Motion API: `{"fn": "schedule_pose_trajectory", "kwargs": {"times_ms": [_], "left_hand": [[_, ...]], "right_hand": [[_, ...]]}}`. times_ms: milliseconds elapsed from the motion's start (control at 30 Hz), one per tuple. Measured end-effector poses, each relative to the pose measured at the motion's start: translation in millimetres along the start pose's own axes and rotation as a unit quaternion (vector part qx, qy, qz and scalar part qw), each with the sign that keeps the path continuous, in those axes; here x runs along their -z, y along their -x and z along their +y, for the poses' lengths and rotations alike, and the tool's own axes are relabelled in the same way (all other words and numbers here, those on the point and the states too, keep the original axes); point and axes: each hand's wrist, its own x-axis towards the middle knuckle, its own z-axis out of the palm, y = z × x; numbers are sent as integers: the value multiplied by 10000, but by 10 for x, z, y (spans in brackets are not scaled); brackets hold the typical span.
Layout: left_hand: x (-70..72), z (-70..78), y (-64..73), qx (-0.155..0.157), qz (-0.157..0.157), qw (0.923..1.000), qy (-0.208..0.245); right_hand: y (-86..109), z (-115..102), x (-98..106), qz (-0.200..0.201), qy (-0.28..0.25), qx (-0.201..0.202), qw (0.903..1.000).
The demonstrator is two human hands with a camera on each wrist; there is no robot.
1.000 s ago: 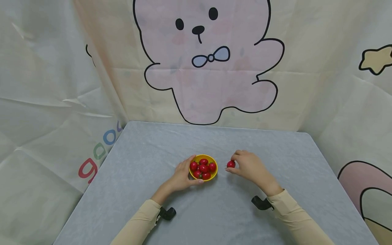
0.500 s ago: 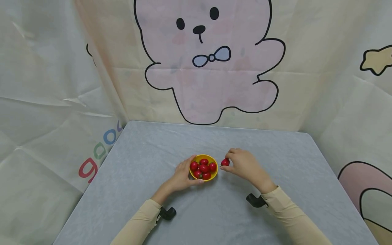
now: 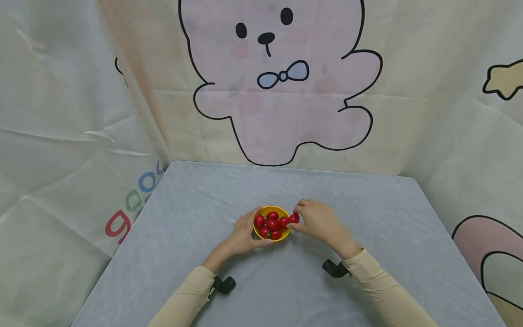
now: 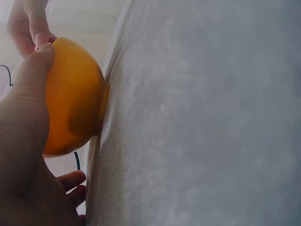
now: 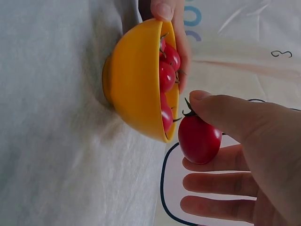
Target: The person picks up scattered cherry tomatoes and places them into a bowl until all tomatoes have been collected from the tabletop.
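Note:
A small yellow bowl (image 3: 271, 208) stands on the cloth-covered table, with several red cherry tomatoes (image 3: 272, 225) inside. My left hand (image 3: 242, 237) holds the bowl from its left side, the thumb along the near rim and the fingers round the far side. At the bowl's right rim, my right hand (image 3: 320, 223) pinches one cherry tomato (image 5: 200, 139) between thumb and fingers. In the right wrist view that tomato hangs just outside the bowl's opening, its green stem by the thumb tip. The left wrist view shows the bowl's outer wall (image 4: 75, 94) but not its contents.
A pale grey-blue cloth (image 3: 212, 190) covers the table. Printed fabric hangs behind and along both sides, with a pink bear (image 3: 286, 118) at the back. Each wrist carries a black camera mount, such as the right one (image 3: 335, 269).
My right hand has moved left with the cherry tomato, from apart on the right up to the bowl's right rim. The left hand and bowl have stayed in place.

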Motion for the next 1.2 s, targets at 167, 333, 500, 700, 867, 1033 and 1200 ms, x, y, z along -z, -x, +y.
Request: {"fn": "schedule_pose_trajectory", "kwargs": {"times_ms": [167,333,500,700,867,1033,1200], "left_hand": [[4,10,2,-75,0,10000,4],[5,15,3,-90,-13,10000,34],[3,14,3,-79,-19,10000,55],[4,14,5,-112,9,9999,62],[7,17,12,-191,58,9998,66],[9,18,15,-227,82,9997,92],[11,17,16,-245,109,9996,52]], "right_hand": [[-19,-61,-6,-24,-23,21,10000],[-33,-119,-2,-19,-68,105,9999],[-42,-152,-51,-26,-10,118,9999],[-31,-213,-91,-70,-29,117,9999],[-28,-260,-109,113,51,223,9997],[-34,-281,-141,192,77,240,9995],[-38,-294,-168,214,45,234,9995]]}}
